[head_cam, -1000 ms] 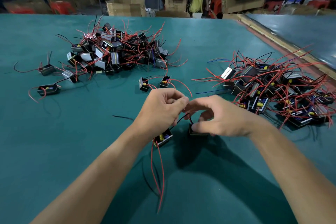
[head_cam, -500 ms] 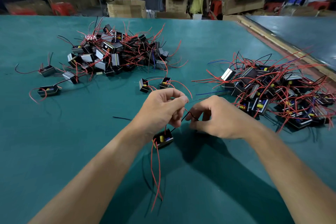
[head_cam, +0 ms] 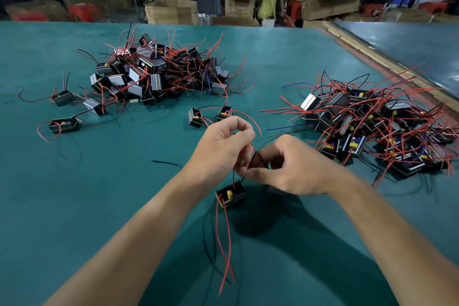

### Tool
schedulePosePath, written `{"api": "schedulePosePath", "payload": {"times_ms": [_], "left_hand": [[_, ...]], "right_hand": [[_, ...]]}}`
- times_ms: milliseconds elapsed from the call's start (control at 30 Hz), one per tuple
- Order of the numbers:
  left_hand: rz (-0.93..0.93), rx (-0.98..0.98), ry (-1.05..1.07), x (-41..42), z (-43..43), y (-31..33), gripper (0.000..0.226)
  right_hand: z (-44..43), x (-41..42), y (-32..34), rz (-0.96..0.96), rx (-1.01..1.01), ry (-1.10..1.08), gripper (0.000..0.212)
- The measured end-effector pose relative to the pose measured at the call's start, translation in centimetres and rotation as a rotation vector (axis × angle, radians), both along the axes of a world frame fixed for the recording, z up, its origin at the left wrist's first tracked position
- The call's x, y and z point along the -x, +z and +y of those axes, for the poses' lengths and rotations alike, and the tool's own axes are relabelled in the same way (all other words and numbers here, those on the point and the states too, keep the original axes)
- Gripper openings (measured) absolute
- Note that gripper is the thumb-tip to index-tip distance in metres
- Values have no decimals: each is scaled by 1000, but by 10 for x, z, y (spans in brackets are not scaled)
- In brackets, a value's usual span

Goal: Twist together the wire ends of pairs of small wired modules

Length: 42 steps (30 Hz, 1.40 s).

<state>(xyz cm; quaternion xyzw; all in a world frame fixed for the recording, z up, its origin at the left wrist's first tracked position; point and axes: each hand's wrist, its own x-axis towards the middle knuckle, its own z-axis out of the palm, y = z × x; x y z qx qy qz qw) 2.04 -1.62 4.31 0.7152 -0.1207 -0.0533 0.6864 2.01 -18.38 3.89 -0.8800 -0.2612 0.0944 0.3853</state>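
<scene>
Right hand [head_cam: 295, 169] has closed in on the left hand [head_cam: 221, 151] since half a second ago; their fingertips now meet at a thin black wire loop [head_cam: 258, 159] standing between them. Left hand: fingers curled, thumb and forefinger pinching fine red and black wire ends. Right hand: fingers curled, pinching the black wire from the opposite side. One small black box-shaped module with a yellow component [head_cam: 231, 196] sits just below the left hand, its wires running up into the pinch; whether it touches the surface cannot be confirmed. Two long red leads [head_cam: 223, 243] trail from it toward the person. A partner module cannot be made out beneath the right hand. Work surface is a teal cloth-covered table [head_cam: 99, 194]. A large heap of wired modules [head_cam: 159, 74] lies far left, a second heap [head_cam: 372, 126] to the right. Two linked black modules [head_cam: 196, 118] rest just beyond the left hand. A short loose black wire [head_cam: 166, 163] lies left of the left wrist.
</scene>
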Motion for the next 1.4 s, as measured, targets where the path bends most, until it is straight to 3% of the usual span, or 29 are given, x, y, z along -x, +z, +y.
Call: {"api": "schedulePosePath", "payload": {"times_ms": [133, 300, 467, 533, 667, 767, 867, 1000, 1100, 1200, 1300, 1400], "left_hand": [[-57, -16, 43, -1, -1, -3, 19], [-194, -114, 119, -3, -3, -8, 23], [-201, -41, 250, -8, 2, -8, 16], [-182, -9, 372, -13, 7, -8, 13], [-139, -49, 603, -29, 26, -9, 15], [-112, -80, 674, -37, 34, -12, 20], [-92, -112, 667, -43, 37, -18, 22], [-120, -209, 637, -46, 38, -26, 26], [-137, -423, 566, -47, 39, -31, 30], [-217, -680, 446, -44, 37, -38, 33], [-305, -957, 375, -40, 31, -44, 41], [-316, -1176, 279, -39, 29, -49, 47]], "right_hand": [[1, 2, 3, 39, -50, 36, 16], [8, 3, -1, 136, -138, -31, 42], [6, -2, 1, 68, -158, -132, 41], [0, -8, 3, -56, -206, -261, 45], [-30, -27, 17, -405, -644, -863, 38], [-55, -36, 26, -397, -937, -1036, 30], [-64, -41, 27, -285, -1045, -1083, 22], [-63, -42, 17, -195, -762, -1138, 10], [-62, -40, 16, -12, -556, -1076, 31], [-54, -38, 17, 192, -416, -842, 49], [-38, -33, 9, 134, -325, -609, 45], [-27, -28, -3, 62, -58, -409, 37]]}}
